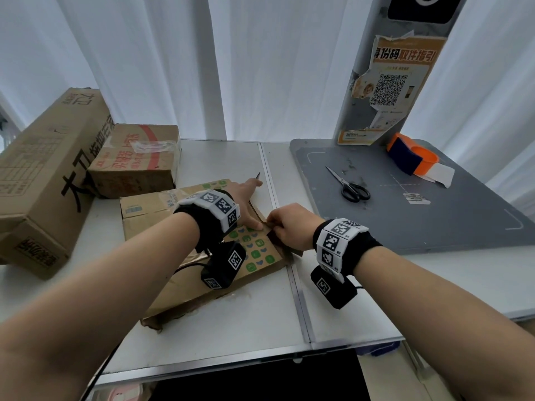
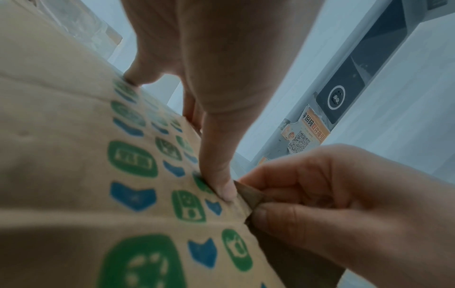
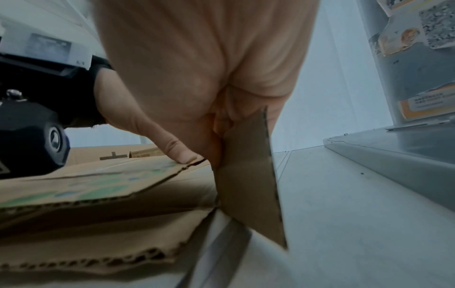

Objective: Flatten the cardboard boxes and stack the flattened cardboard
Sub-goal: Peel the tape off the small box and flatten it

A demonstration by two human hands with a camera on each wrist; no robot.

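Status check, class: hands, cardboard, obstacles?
Left hand pressing the flattened green-printed cardboard box. Right hand pinching its brown side flap. Nothing in the way.

Bare forearms; black wristbands (image 1: 347,250) bearing white square-code tags.

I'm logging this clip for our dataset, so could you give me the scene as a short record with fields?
Setting: white table before white curtains
Work piece: flattened box printed with green and blue icons, lying on the table
Left hand: fingers straight, pressing the box down
Right hand: pinching a brown flap at the box's right edge, lifted up
Boxes not yet flattened: long box and small box, far left
Also there: scissors and tape dispenser on a grey mat
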